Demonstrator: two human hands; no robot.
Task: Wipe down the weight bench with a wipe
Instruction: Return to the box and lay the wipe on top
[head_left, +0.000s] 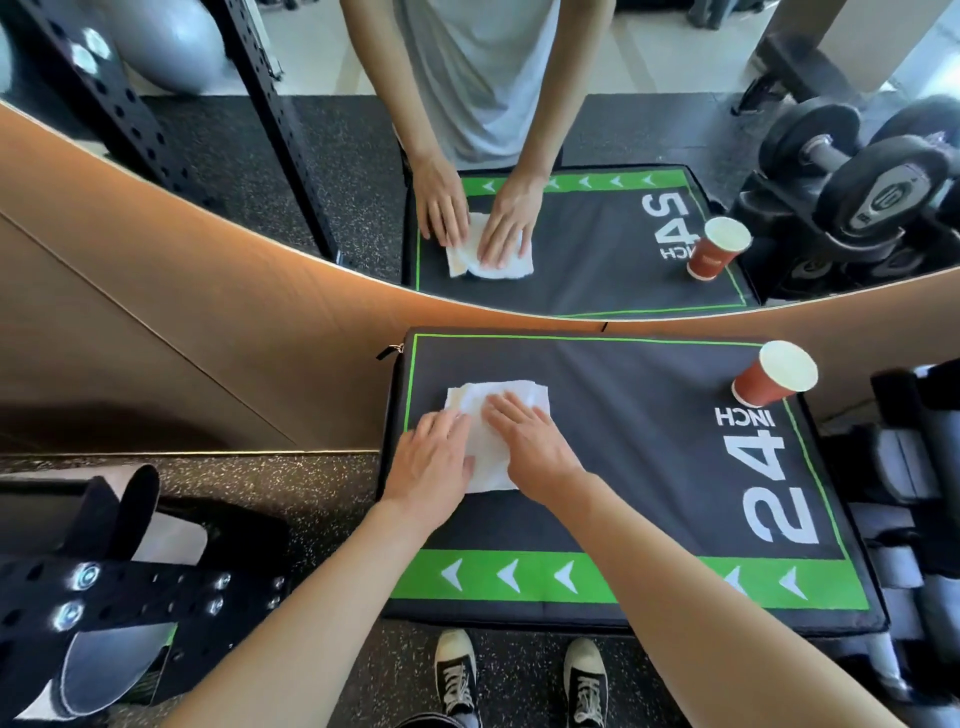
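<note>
A white wipe (493, 410) lies flat on the far left part of the black padded bench top (623, 467), which has green trim and "24 INCH" printed on it. My left hand (431, 462) presses on the wipe's near left edge with straight fingers. My right hand (530, 441) lies flat on the wipe's middle, fingers spread and pointing to the far left. Both hands sit side by side and cover the wipe's near half.
A red paper cup (774, 374) stands at the pad's far right corner. A wall mirror (571, 156) just behind repeats the scene. A black perforated rack (104, 597) is at the near left, dumbbells (893, 467) at the right. My shoes (519, 680) stand on speckled rubber floor.
</note>
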